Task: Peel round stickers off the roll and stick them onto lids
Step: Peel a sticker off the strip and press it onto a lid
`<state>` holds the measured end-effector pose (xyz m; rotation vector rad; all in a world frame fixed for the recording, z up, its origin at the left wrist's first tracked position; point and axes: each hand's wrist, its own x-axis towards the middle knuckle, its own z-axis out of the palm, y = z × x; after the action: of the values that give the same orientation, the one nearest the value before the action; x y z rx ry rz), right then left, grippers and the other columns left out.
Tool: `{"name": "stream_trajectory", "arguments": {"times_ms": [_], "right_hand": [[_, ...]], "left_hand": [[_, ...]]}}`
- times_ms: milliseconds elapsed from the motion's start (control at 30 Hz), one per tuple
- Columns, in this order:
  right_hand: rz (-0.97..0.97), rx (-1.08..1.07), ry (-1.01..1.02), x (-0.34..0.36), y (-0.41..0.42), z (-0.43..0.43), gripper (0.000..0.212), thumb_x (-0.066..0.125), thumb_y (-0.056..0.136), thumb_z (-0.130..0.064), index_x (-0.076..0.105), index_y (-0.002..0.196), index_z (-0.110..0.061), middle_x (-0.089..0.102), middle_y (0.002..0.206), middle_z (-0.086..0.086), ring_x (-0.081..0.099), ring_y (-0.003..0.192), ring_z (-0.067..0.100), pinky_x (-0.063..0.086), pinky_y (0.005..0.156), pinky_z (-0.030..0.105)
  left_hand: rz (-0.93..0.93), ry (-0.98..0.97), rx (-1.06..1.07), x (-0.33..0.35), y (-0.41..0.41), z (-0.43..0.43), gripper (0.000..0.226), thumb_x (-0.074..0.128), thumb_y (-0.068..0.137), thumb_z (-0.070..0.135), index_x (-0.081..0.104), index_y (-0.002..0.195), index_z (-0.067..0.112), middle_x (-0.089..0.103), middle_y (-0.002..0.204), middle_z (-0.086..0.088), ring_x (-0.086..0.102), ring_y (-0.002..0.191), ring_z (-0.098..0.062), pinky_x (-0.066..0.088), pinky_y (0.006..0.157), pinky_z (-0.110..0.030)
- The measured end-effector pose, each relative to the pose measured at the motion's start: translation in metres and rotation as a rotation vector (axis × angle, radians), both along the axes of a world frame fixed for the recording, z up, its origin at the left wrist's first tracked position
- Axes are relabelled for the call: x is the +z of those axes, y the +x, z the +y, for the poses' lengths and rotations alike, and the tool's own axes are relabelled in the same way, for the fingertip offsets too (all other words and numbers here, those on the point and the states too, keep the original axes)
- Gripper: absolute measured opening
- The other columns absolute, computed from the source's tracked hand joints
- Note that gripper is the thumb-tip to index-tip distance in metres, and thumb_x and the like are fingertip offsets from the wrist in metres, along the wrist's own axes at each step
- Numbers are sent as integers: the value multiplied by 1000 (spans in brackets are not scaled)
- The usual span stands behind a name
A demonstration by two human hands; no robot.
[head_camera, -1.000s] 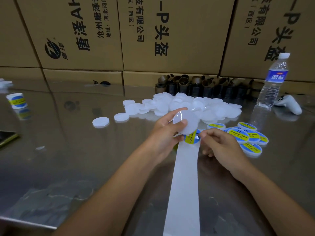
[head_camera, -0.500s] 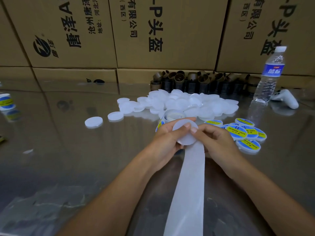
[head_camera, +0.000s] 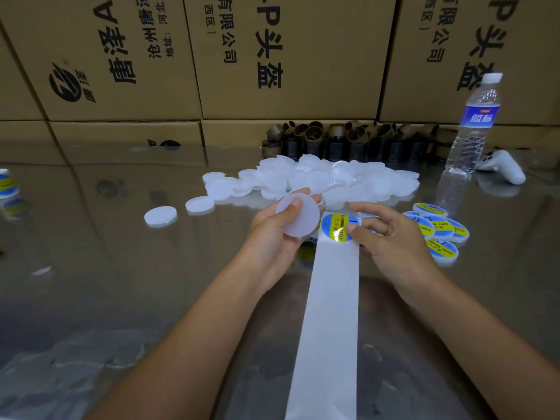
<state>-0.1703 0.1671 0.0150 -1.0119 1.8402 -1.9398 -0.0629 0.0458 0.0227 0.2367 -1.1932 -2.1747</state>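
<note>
Sticker (head_camera: 335,227) — round, blue and yellow — sat at the far end of the white backing strip (head_camera: 330,313), its right edge pinched by the right hand (head_camera: 391,241). Just beside it the left hand (head_camera: 272,237) gripped a plain white lid (head_camera: 300,221), thumb across its face, fingers curled behind.

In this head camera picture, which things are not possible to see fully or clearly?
1. Sticker roll: head view, hidden behind the left hand and the blank lid it holds.
2. Print on the sticker: head view, partly covered by the thumb of the right hand, and washed out by glare.
3. Backing strip: head view, its near end is cut off by the bottom edge.
4. Labelled tub: head view, cut off by the left edge.
</note>
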Motion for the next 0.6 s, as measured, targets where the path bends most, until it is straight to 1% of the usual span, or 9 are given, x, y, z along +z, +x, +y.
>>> {"name": "stream_trajectory", "arguments": {"times_ms": [67,133,200,233,300,367,467,533,600], "right_hand": [[-22,-2,-8,1,0,0,30,67,84,-4,66,97,-31,66,77,1,61,75,16,51,77,38],[-44,5,-12,2,-1,1,33,67,84,-3,67,99,-32,68,96,6,64,85,17,52,75,33],[-56,8,-22,2,-2,1,34,67,84,-3,67,100,-32,68,107,6,65,97,16,52,75,28],[-62,10,-34,3,-2,2,34,66,84,-2,67,100,-32,70,107,4,66,96,14,53,75,25],[-71,9,-68,4,-2,3,32,65,85,-3,68,97,-32,74,97,-5,68,84,6,53,70,17],[-79,-8,-100,7,-1,3,25,64,87,-9,69,93,-33,74,88,-12,68,78,2,53,67,14],[-119,-17,-180,9,2,3,14,61,90,-20,69,89,-31,73,79,-14,68,74,1,52,61,13],[-118,-28,-178,9,1,4,13,60,90,-21,70,87,-30,73,77,-14,68,73,0,51,60,12],[-101,-21,-150,8,1,4,14,62,89,-17,70,86,-28,74,78,-11,68,75,1,54,65,14]], "left_hand": [[27,4,-17,2,2,-1,19,42,98,6,60,105,11,75,91,-1,72,86,-16,56,81,-27],[25,-13,-5,3,4,-2,22,41,98,4,60,106,12,75,92,0,72,85,-18,59,76,-27],[7,-14,14,2,4,-1,25,41,98,1,61,106,13,75,91,-1,73,83,-20,59,70,-29],[-8,-11,21,2,4,0,26,41,98,1,62,105,14,74,91,-2,73,81,-21,60,70,-30],[-53,-24,37,2,4,2,25,43,97,1,64,102,15,72,92,-6,72,80,-21,60,72,-33],[-100,-59,65,3,4,4,21,47,96,3,64,99,14,71,90,-7,72,75,-18,60,65,-31],[-165,-85,126,4,3,5,15,51,95,5,64,95,13,70,87,-7,70,64,-13,54,53,-24],[-243,-116,142,3,3,7,12,53,95,9,65,97,11,69,88,-8,68,60,-10,52,49,-21],[-340,-172,96,0,3,8,16,55,96,17,68,101,9,69,94,-9,67,67,-12,53,53,-23]]}}
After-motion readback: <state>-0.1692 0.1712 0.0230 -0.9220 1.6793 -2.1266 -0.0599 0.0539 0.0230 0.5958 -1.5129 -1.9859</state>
